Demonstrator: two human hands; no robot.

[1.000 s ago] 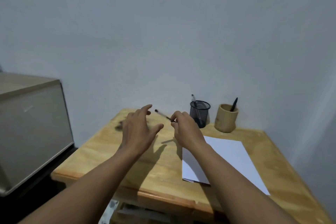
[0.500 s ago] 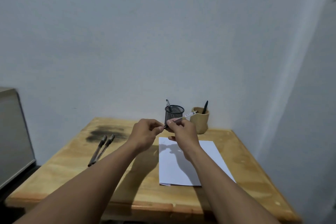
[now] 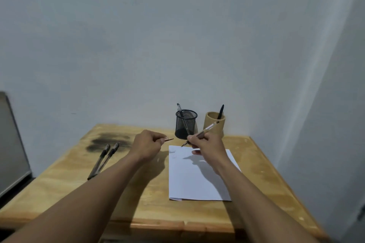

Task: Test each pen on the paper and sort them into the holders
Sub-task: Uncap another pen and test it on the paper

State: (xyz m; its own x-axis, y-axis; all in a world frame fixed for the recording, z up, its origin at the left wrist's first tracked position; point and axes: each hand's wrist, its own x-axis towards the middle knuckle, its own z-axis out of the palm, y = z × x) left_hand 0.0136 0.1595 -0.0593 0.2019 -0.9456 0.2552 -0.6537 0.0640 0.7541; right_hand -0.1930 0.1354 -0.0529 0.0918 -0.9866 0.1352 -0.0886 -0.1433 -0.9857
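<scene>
Uncapped pen (image 3: 205, 132) held aslant in the right hand (image 3: 207, 144), tip low and pointing left just above the top edge of the paper (image 3: 197, 179), back end raised toward the bamboo holder (image 3: 214, 124). Grip narrow, fingers pinched round the dark lower barrel close to the tip; pale upper barrel jutting out past the knuckles. Print on the barrel too small to read. Pen cap (image 3: 168, 140) pinched in the left hand (image 3: 148, 144), grip closed to a fist, the cap's end poking out toward the right hand, apart from the pen tip. Faint scribbles near the paper's top left corner, not legible. Behind the hands, black mesh holder (image 3: 185, 124) with one pen inside, just beside the bamboo holder with one dark pen. Two capped pens (image 3: 103, 161) lying side by side at the left of the wooden counter (image 3: 138, 193), near a dark smudge (image 3: 108, 141).
</scene>
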